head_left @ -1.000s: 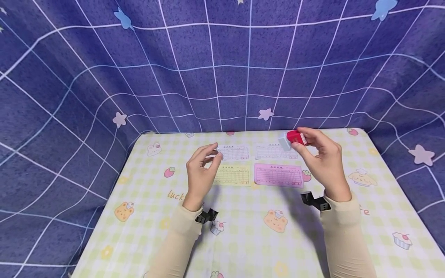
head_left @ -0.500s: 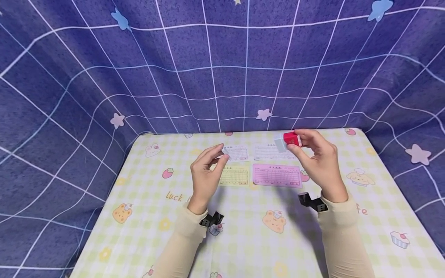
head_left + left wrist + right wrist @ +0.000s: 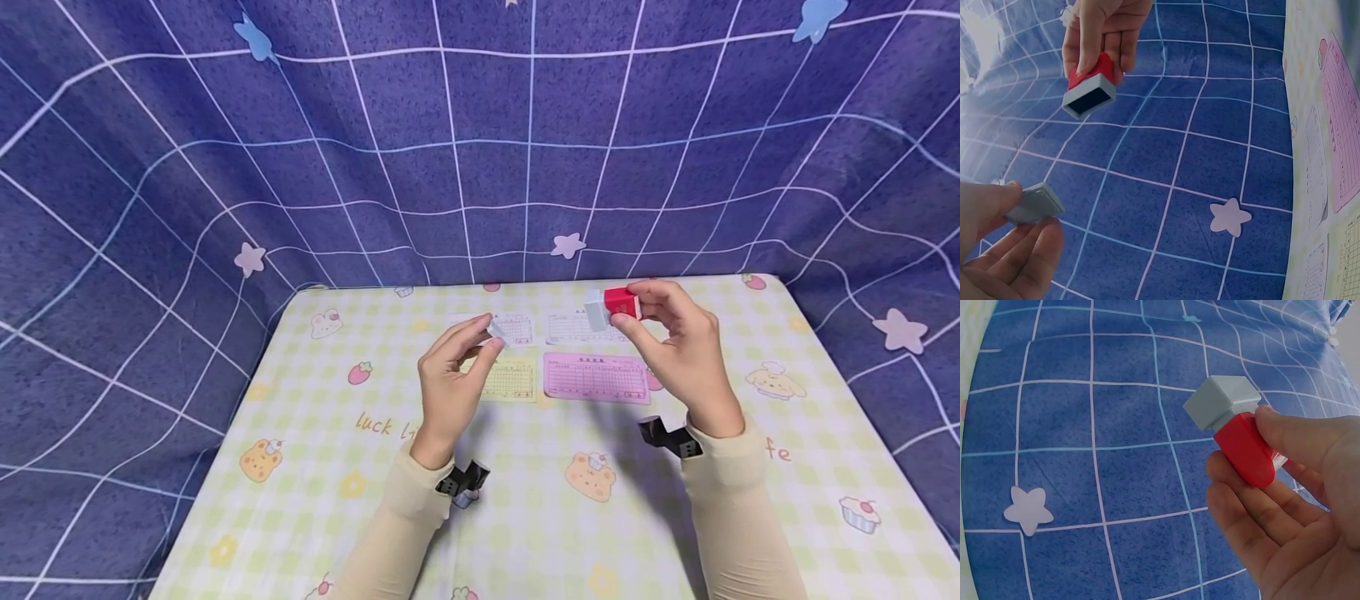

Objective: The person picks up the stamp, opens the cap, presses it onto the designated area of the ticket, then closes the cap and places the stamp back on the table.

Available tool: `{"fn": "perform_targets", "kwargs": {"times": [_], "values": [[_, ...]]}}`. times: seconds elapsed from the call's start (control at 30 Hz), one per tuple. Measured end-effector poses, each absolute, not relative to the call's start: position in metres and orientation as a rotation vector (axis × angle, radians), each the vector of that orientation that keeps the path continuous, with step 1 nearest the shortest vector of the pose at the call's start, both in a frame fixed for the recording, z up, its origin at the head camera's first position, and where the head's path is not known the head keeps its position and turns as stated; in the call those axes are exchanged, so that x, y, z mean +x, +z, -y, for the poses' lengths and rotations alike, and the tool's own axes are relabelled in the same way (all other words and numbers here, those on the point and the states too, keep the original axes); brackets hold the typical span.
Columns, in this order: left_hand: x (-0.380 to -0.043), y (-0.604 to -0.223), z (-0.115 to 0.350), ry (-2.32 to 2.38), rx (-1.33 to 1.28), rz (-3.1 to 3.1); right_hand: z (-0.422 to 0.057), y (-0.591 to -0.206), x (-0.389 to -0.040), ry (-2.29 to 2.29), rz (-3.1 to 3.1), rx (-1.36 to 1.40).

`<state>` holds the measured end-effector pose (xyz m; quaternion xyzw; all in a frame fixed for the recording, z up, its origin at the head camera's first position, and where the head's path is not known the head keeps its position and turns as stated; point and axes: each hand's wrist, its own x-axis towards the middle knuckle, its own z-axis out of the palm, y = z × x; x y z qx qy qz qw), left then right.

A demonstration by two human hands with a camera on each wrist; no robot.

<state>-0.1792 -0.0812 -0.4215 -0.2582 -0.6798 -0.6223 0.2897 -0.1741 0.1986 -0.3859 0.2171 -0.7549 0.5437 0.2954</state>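
Note:
My right hand (image 3: 686,354) pinches a red-handled stamp (image 3: 622,302) between thumb and fingers, above the back of the table. Its grey block end points left, and in the left wrist view a dark recessed face shows there. Across from it my left hand (image 3: 453,383) holds a small grey cap (image 3: 1036,204) by thumb and fingertips, apart from the stamp. Under the hands lie printed form slips: a pink slip (image 3: 596,379), a yellow slip (image 3: 513,379) partly behind the left hand, and two white ones, the left white slip (image 3: 517,329) and the right white slip (image 3: 564,328).
A checked tablecloth (image 3: 300,517) with cartoon prints covers the table. A blue grid-patterned curtain (image 3: 495,183) rises along its back and sides. Black wrist cameras sit at both cuffs, such as the left camera (image 3: 468,477).
My left hand with the cap has moved right. The right hand with the stamp has shifted slightly left, so the two are closer together. The slips stay in place.

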Motion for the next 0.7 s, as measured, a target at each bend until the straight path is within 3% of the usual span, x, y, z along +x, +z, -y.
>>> {"fn": "perform_targets", "kwargs": {"times": [0.7], "values": [[-0.173,-0.423,0.068,-1.739,-0.708,1.786,-0.183,-0.391,-0.173,1.513,2.032,0.686]]}}
